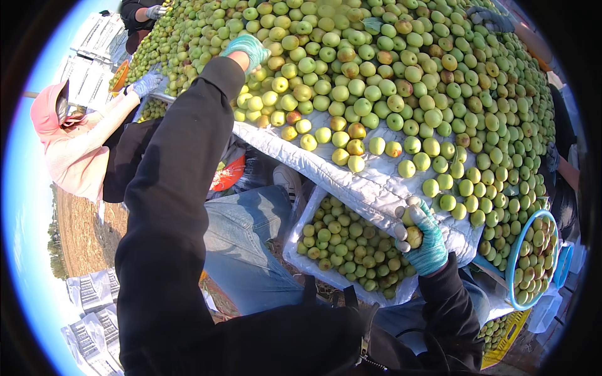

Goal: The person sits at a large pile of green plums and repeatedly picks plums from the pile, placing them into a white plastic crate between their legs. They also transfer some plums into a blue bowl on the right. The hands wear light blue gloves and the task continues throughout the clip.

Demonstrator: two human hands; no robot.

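Observation:
A big heap of small round green fruit point(370, 91), some with reddish-brown patches, like jujubes, covers a quilted white sheet point(338, 178). My left hand point(246, 51), in a green knit glove, reaches out onto the heap's left part; its fingertips are mostly hidden among the fruit. At the sheet's near edge my right hand point(426, 241), gloved alike with grey fingertips, closes round a brownish-green fruit point(414, 237); a second fruit shows between its fingers. Below it stands a white-lined crate point(291, 254) holding many of the same fruit.
A blue-rimmed basket point(517, 276) of fruit stands at right, above a yellow crate point(506, 341). A person in a pink cap point(47, 113) reaches to the heap at left. Other people's gloved hands point(492, 19) touch it at the far edge. Stacked white crates point(94, 313) stand lower left.

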